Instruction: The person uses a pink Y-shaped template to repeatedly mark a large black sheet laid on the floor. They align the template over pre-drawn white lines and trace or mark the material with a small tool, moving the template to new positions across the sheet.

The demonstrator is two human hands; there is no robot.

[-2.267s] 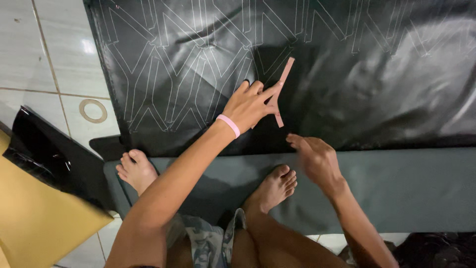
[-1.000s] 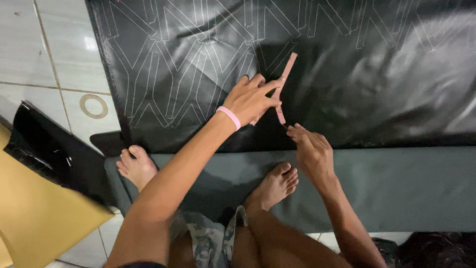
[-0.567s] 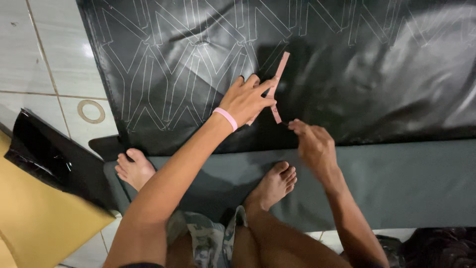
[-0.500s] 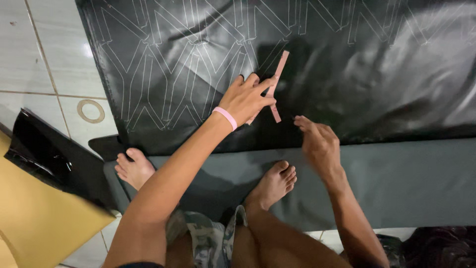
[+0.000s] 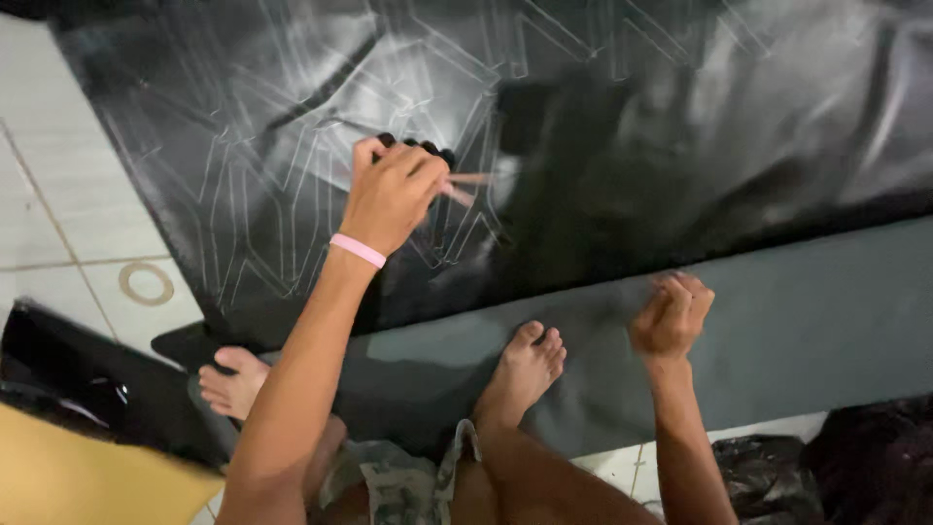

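at 9 o'clock a pale tiled floor (image 5: pixel 87 243) borders the black sheet (image 5: pixel 680 126), which carries chalk-like pattern outlines (image 5: pixel 292 194). the left hand (image 5: pixel 394 194), with a pink wristband (image 5: pixel 357 250), lies on the sheet near 12 o'clock, fingers curled and pinching a thin pink template strip (image 5: pixel 465 185), largely hidden under the hand. risk: the strip may slide on the glossy surface and throw the outlines out of line. a bare foot (image 5: pixel 525 369) rests at 6 o'clock on the grey sheet (image 5: pixel 826 311); any shift could drag the layers. the right hand (image 5: pixel 671 313), at 4 o'clock, is loosely fisted on the grey sheet; whether it holds anything cannot be told.
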